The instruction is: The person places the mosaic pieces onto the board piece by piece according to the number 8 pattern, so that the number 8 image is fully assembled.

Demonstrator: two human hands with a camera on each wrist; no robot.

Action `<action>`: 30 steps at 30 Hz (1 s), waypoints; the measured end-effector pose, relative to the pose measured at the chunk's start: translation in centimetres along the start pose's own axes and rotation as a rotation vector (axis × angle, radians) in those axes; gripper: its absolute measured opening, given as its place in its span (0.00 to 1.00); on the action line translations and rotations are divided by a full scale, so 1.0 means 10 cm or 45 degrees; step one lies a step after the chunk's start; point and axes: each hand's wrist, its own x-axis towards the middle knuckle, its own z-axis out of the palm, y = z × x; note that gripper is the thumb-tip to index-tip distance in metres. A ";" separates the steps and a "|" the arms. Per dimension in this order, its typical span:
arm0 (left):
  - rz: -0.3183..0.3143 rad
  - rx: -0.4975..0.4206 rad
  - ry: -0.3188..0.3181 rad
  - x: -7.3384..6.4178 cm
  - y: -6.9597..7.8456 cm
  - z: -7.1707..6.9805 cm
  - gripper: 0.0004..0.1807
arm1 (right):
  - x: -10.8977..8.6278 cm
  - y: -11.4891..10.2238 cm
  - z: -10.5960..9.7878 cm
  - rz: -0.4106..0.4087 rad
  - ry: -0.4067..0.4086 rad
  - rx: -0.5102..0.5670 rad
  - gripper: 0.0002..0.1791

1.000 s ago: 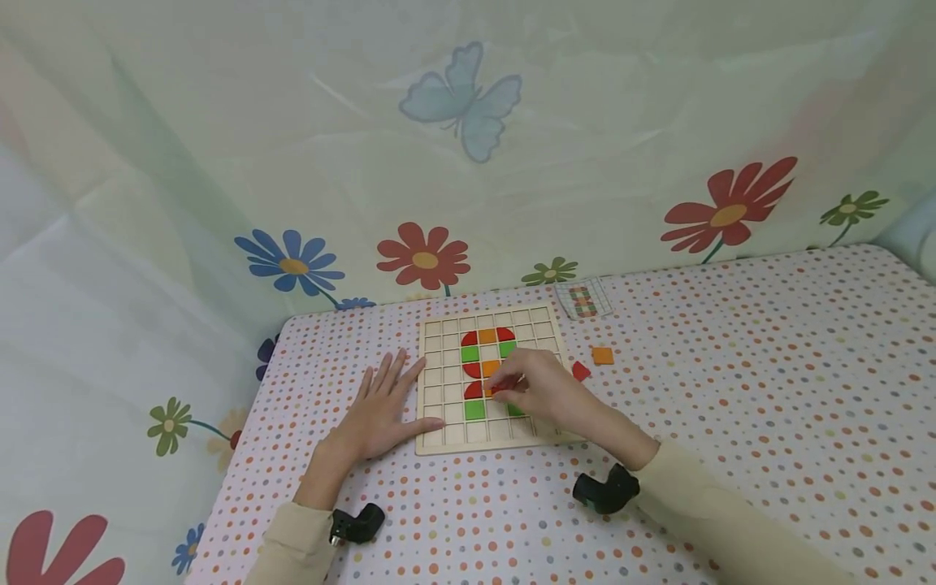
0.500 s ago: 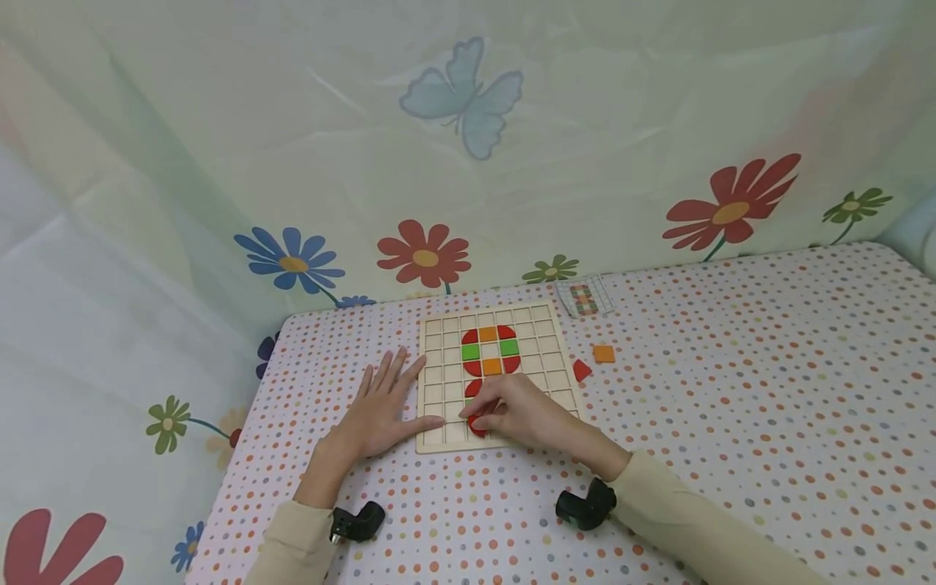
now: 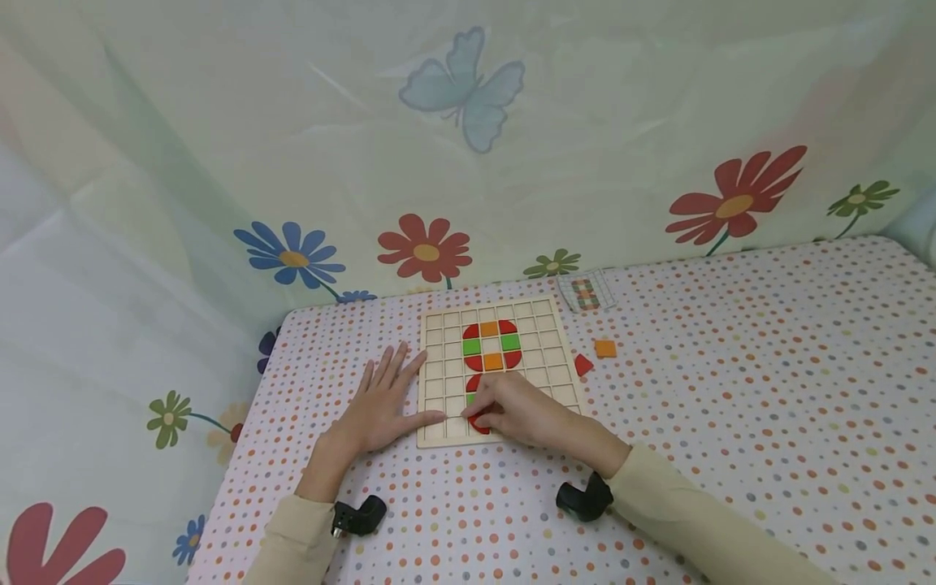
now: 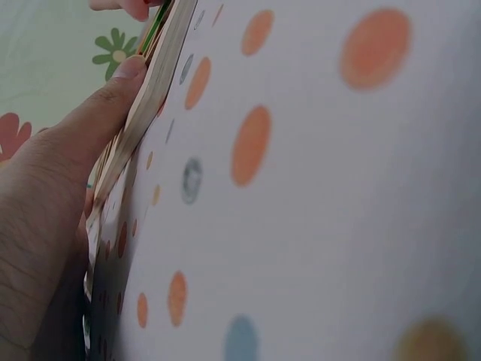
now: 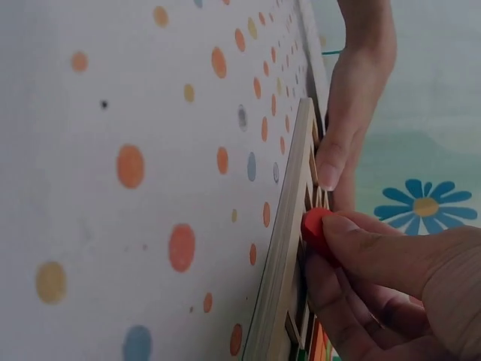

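My right hand (image 3: 522,410) pinches a red quarter-round tile (image 5: 316,232) between thumb and fingers, low over the front part of a wooden grid board (image 3: 431,444). In the right wrist view the tile stands tilted at the grid. My left hand (image 3: 376,410) lies spread flat at the board's left side, its thumb reaching onto the frame. Farther back on the grid sits a ring of red corner tiles, orange tiles (image 3: 488,329) and green tiles (image 3: 471,347). Part of a second group, with a red tile (image 3: 474,382) at its corner, is hidden beneath my right hand.
Right of the board lie a loose orange square tile (image 3: 605,348) and a red quarter-round tile (image 3: 582,365). A pattern card (image 3: 587,291) rests behind them on the dotted tablecloth (image 3: 731,366). A flowered backdrop (image 3: 621,146) rises behind the table.
My right hand has carried the red tile from the grid's middle toward the front left, then stayed nearly still there for the last half second. My left hand has kept its place.
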 end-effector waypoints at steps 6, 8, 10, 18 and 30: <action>0.002 -0.001 -0.003 0.01 0.02 -0.02 0.57 | -0.02 -0.01 -0.01 -0.010 -0.004 -0.068 0.09; 0.002 -0.004 -0.008 0.01 0.03 -0.02 0.57 | -0.02 -0.02 -0.01 -0.012 -0.009 -0.086 0.09; 0.003 -0.008 -0.010 0.01 0.02 -0.02 0.57 | -0.03 -0.03 -0.01 -0.026 -0.009 -0.107 0.09; 0.008 -0.012 -0.009 0.00 0.03 -0.02 0.58 | -0.04 -0.04 0.01 -0.078 0.018 -0.189 0.08; 0.004 -0.027 -0.004 -0.01 0.02 -0.02 0.57 | -0.06 -0.03 0.06 -0.089 0.050 -0.182 0.06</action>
